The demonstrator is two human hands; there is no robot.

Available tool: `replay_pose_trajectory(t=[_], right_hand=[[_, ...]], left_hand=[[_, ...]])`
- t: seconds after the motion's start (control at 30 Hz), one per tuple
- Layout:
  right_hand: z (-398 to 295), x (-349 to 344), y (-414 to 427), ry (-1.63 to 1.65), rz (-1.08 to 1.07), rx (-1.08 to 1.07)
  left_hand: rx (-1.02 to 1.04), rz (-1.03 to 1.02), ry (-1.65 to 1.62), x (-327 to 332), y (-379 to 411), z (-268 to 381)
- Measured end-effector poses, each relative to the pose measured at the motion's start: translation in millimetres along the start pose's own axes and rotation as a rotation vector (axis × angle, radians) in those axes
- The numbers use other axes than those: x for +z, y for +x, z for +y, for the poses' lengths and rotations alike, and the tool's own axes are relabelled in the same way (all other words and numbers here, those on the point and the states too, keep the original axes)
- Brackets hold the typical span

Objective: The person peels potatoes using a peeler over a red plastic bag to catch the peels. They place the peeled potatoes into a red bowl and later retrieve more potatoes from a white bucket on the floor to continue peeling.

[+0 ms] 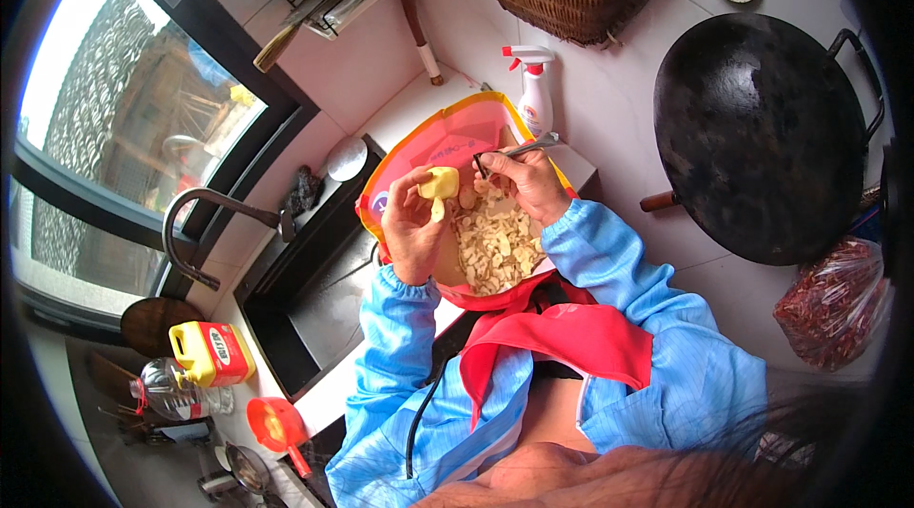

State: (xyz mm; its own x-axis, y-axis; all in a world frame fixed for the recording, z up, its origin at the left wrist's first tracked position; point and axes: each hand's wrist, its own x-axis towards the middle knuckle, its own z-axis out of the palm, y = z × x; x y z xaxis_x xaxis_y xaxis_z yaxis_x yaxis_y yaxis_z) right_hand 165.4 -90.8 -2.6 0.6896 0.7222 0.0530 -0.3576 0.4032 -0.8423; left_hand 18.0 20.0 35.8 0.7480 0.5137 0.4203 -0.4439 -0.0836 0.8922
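Note:
My left hand (412,226) holds up a peeled yellow potato (441,181) between fingers and thumb. A pale strip (438,209) shows just below the potato, beside the thumb. In my right hand (530,179) is a small peeler (534,144) with a metal handle; its dark head points toward the potato but stands apart from it. Beneath both hands, an open red bag (457,133) with a yellow rim bears writing. Many pale peelings (496,244) lie inside it, and my right hand partly hides them.
Left of the bag is a dark sink (321,301) with a curved faucet (214,204). A spray bottle (534,94) stands behind the bag. A yellow jug (211,354), a clear bottle (171,390) and a red ladle (275,426) sit lower left. A black wok (757,144) is at right.

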Motion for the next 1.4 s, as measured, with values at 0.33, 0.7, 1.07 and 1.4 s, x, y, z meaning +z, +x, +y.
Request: replay_pose_trajectory(t=[0.33,0.7,1.07,1.4], right_hand=[[-14.6,7.2,-10.8,-0.050,-0.044,-0.066],[-33.2,17.8,-26.4,-0.308,0.110,-0.107],[-39.2,36.2,-46.9,-0.608,-0.103,-0.229],[-33.0,55.6,-53.1,-0.607,-0.151,-0.204]], left_hand=[[0.007,-0.315,0.365,-14.0,1.1,-4.4],[0.039,0.195,0.176,-83.2,-34.2,38.1],[0.123,1.613,0.577,-363.1,-253.0,56.1],[-0.371,1.998,1.201,-462.9,-408.3,46.3]])
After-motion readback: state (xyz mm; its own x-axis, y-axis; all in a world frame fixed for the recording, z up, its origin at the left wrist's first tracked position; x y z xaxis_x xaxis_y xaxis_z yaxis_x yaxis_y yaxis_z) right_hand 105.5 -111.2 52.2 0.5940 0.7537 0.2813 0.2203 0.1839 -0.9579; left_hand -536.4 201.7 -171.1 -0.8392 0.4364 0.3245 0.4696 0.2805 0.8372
